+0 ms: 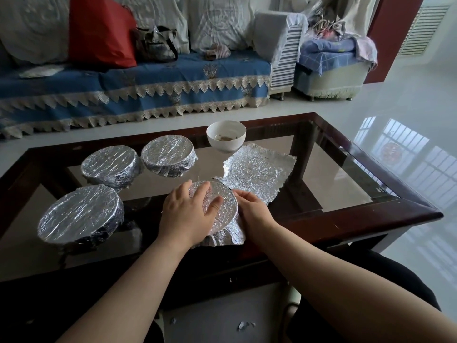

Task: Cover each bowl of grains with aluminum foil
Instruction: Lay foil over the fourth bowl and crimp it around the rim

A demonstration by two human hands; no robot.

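Note:
A bowl draped in aluminum foil (223, 209) stands near the table's front edge. My left hand (188, 211) lies flat on its top, fingers straight, pressing the foil down. My right hand (252, 206) curls around the bowl's right side and presses the foil against the rim. Loose foil sticks out below the bowl toward me. Three foil-covered bowls stand to the left: one at the front left (80, 215), one behind it (110, 164), one further right (168, 154). An uncovered white bowl (226, 136) with a few grains stands at the back. A loose foil sheet (259, 172) lies flat beside it.
The glass-topped table (346, 169) has a dark wooden frame. A sofa with a blue cover (148, 75) stands behind it, with a red bag (99, 33) on it. Small foil scraps (244, 325) lie on the floor near my legs. Glossy floor spreads to the right.

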